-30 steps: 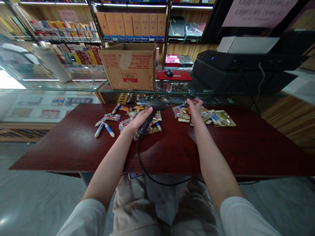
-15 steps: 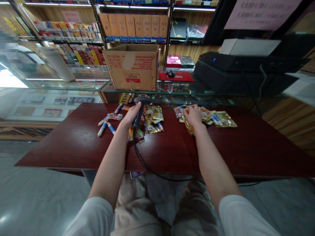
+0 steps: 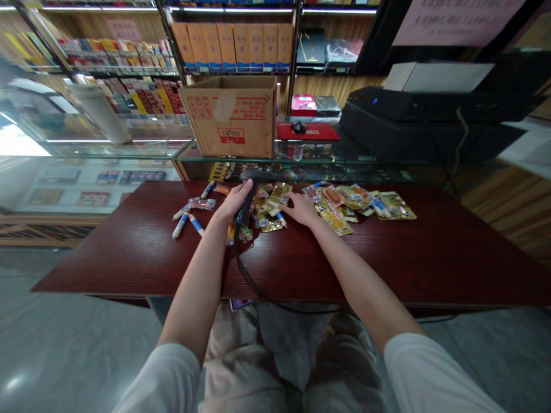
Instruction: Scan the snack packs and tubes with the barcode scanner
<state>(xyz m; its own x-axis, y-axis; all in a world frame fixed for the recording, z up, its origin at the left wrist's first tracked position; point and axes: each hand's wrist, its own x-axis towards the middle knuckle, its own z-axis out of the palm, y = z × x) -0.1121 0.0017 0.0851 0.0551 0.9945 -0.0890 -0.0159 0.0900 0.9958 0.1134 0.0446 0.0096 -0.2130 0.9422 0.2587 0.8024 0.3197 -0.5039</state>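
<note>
My left hand (image 3: 232, 203) is shut around the grip of a black handheld barcode scanner (image 3: 244, 207), whose head points away from me over the table. Its black cable (image 3: 247, 275) curves down across the dark red wooden table (image 3: 344, 258) and over the near edge. My right hand (image 3: 302, 209) rests with spread fingers on foil snack packets (image 3: 333, 218), gold and mixed colours. More gold packets (image 3: 271, 201) lie between my hands. White tubes with blue markings (image 3: 183, 221) lie left of my left hand.
A glass display counter (image 3: 327, 159) runs along the table's far side. A cardboard box (image 3: 228, 117), a red mat with a computer mouse (image 3: 298, 127) and a black machine (image 3: 426, 120) stand on it. Stocked shelves rise behind. My legs show below the near edge.
My right hand has moved left from the right-hand packets to the middle, and packets now spread toward the centre. The scanner stays in my left hand, with little movement.
</note>
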